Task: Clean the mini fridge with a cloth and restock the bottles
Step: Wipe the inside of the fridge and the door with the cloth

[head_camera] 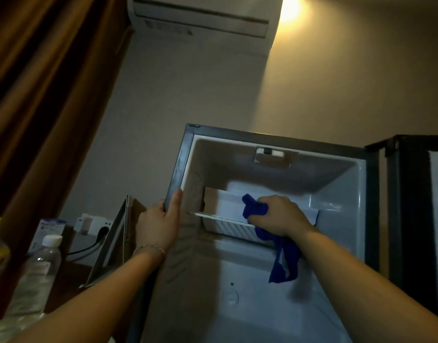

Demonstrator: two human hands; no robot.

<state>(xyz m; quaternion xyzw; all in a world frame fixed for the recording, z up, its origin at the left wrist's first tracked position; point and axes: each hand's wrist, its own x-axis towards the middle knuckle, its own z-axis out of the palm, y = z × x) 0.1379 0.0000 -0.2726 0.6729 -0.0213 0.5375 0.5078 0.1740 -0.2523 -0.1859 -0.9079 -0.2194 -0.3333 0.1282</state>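
The mini fridge (282, 169) stands open in front of me, its white inside bare of bottles. My left hand (158, 221) grips the fridge's left front edge. My right hand (277, 214) is inside the fridge, closed on a blue cloth (284, 258) and pressing it against the white ribbed shelf (228, 222) at the back. Part of the cloth hangs down below my wrist. A clear plastic water bottle (37, 268) with a white cap stands at the lower left, outside the fridge.
The fridge door (416, 206) hangs open at the right. A tilted flat panel (111, 243) leans left of the fridge. A wall socket (99, 227) with a cable, a small box (49, 231) and a brown curtain (44, 95) are at left. An air conditioner (203, 16) hangs above.
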